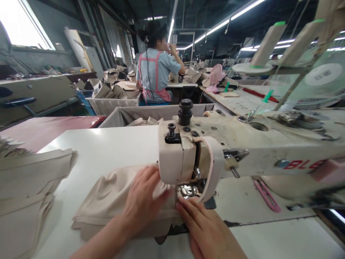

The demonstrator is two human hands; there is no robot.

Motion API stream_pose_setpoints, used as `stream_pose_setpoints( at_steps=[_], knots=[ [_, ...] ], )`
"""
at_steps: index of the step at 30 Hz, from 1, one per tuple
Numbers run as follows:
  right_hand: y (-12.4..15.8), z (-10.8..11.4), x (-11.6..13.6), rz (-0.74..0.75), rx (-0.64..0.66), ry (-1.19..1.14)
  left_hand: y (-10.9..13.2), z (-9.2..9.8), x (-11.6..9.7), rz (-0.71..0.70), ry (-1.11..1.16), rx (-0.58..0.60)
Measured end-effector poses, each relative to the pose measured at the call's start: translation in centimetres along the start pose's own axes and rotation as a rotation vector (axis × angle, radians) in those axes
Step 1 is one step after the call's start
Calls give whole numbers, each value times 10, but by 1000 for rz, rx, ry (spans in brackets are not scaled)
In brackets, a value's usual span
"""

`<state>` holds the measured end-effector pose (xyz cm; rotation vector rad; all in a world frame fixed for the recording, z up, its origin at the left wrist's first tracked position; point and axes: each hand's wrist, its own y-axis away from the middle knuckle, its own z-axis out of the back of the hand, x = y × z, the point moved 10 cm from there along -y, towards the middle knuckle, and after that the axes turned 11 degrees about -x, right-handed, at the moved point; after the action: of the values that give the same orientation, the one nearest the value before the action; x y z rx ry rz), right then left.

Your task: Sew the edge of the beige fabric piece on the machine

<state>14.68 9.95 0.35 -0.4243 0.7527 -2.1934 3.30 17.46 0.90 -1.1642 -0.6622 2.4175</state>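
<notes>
A piece of beige fabric [110, 196] lies bunched on the white sewing table, its right edge at the metal presser foot [188, 190] of a sewing machine [176, 158]. My left hand [144, 196] rests palm down on the fabric, left of the needle area, with its thumb spread and blurred. Just in front of the presser foot, my right hand [202, 219] has its fingers stretched out along the fabric's edge; its thumb is hidden. Part of the fabric is covered by my hands and the machine head.
Stacked beige pieces [24, 194] lie at left. Pink thread snips [266, 196] sit under the machine arm. Thread cones [269, 45] stand at upper right. Behind the table are a fabric-lined bin [115, 117] and a seated person [155, 72] facing away.
</notes>
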Motion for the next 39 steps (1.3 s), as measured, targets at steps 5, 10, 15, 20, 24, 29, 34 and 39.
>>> stream_pose_setpoints(
  at_steps=[5, 10, 15, 20, 24, 29, 34, 39],
  knots=[
    [8, 15, -14, -271, -43, -151, 47, -29, -30, -195, 11, 358],
    [11, 19, 4, -169, -28, -152, 40, -24, -28, -107, 78, 267],
    [13, 12, 7, -115, 33, -117, 42, -26, -39, -248, 15, 285],
    [12, 5, 7, -82, 83, -149, 41, -21, -40, -250, 109, 157],
    [6, 5, 7, -11, 80, -132, 38, -19, -35, -216, 138, 61],
    [-7, 6, -5, -31, 36, -99, 22, -16, -27, -207, 213, -11],
    [-6, 0, -14, -96, 58, -80, 8, -21, -17, -204, 177, 20],
    [-2, -3, -15, -102, 91, -112, 8, -27, -6, -202, 144, 39]
  ],
)
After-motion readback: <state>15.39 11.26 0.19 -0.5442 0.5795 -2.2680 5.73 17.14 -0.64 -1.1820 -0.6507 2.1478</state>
